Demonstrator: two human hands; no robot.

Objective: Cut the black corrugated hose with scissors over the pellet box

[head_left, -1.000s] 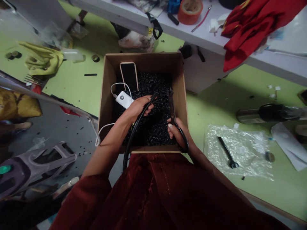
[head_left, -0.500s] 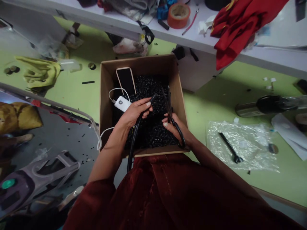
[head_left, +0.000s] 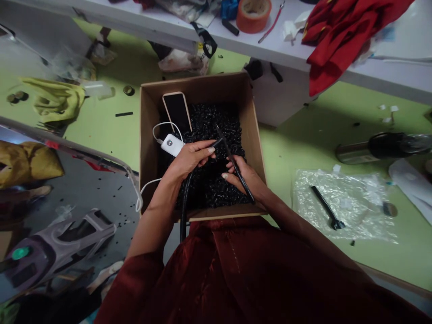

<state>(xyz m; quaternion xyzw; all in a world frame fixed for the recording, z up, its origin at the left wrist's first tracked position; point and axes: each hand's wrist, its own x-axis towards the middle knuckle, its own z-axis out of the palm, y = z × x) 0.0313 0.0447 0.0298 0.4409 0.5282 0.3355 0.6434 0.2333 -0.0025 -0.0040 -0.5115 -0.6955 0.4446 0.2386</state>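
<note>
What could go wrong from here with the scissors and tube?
The scissors, in the right hand, sit close to the left hand at the end of the tube, so a slip could nick a finger. The cable loops near the left hand and might snag. The phone lies against the black pieces, which could shift onto it.

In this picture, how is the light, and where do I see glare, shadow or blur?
Head view: light is dim and uneven; head view: glare spots the clear plastic sheet; head view: shadow darkens the green table under the shelf; head view: dark scissors stand out little against the black pieces, whose details blend together.
</note>
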